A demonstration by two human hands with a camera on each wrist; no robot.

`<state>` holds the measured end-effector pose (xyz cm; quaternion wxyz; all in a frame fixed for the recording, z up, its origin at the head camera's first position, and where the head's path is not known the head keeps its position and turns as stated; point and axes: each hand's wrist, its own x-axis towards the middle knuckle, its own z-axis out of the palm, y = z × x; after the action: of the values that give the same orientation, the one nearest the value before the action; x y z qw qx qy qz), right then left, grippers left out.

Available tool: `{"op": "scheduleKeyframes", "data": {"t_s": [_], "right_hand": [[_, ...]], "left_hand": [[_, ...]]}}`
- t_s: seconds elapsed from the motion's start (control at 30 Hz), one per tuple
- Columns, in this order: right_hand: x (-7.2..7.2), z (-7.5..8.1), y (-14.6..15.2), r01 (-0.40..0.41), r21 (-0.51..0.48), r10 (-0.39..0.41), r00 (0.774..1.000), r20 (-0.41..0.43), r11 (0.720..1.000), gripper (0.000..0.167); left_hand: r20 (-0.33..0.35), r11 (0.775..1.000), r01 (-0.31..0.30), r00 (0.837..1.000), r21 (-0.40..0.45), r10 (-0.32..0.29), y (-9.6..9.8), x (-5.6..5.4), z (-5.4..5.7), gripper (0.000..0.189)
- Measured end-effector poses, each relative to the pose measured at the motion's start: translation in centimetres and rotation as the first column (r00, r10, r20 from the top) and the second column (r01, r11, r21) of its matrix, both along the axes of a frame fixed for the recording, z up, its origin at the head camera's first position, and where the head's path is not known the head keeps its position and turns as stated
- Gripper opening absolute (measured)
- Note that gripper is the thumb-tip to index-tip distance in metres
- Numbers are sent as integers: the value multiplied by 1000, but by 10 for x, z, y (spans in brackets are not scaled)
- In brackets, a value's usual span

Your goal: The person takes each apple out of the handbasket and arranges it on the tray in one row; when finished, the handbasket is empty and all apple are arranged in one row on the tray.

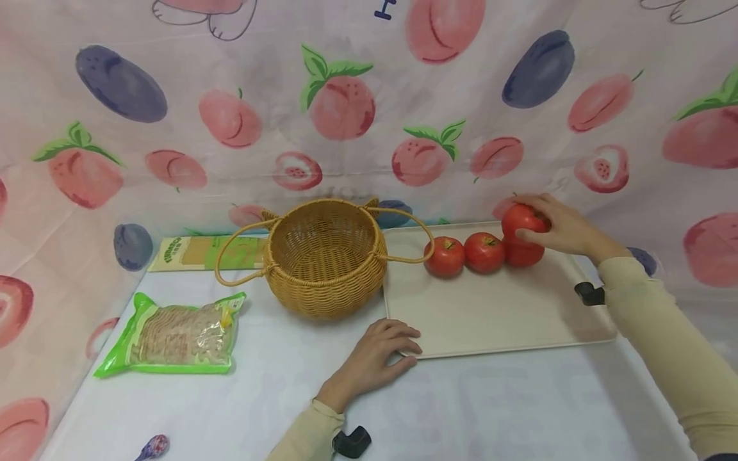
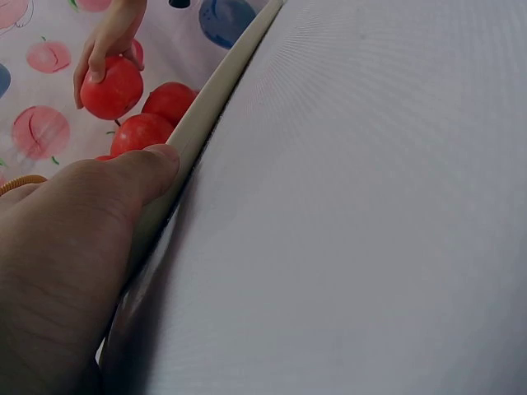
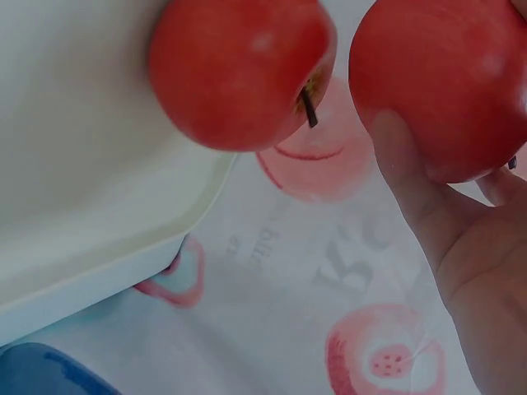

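Note:
A beige tray (image 1: 496, 320) lies on the white table with three red round fruits in a row along its far side: one (image 1: 444, 257), another (image 1: 484, 252), and a third (image 1: 523, 254). My right hand (image 1: 533, 221) grips a fourth red fruit (image 1: 517, 219) just above the third one; the right wrist view shows that held fruit (image 3: 436, 82) beside a stemmed one (image 3: 239, 70). My left hand (image 1: 403, 342) rests on the tray's front left corner, its thumb (image 2: 123, 185) against the rim (image 2: 222, 78). A woven basket (image 1: 325, 256) with two loop handles stands left of the tray.
A green packet of crackers (image 1: 175, 333) lies at the left of the table. A flat green and yellow box (image 1: 202, 251) sits behind the basket. A small patterned object (image 1: 152, 446) lies at the near left edge. A fruit-printed cloth (image 1: 369, 115) hangs close behind.

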<state>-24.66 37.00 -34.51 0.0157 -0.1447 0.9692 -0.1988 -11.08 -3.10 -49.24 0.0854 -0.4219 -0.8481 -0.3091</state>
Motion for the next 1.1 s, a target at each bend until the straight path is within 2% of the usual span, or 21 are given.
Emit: {"op": "scheduleKeyframes", "data": {"t_s": [0.2,0.37,0.63,1.1], "right_hand": [[-1,-2,8,11,-7,-11,1000,4,1000,76],[1,-3,16,62,11,-62,996,70,998,80],[4,-6,24,123,37,-126,988,89,992,86],[5,-13,41,154,34,-157,981,115,987,86]], "left_hand": [[25,1000,-7,1000,-1,7,1,0,-1,13],[29,1000,-8,1000,-3,8,1,0,0,13],[32,1000,-11,999,-5,11,0,0,0,13],[35,1000,-8,999,0,8,1,0,0,13]]}}
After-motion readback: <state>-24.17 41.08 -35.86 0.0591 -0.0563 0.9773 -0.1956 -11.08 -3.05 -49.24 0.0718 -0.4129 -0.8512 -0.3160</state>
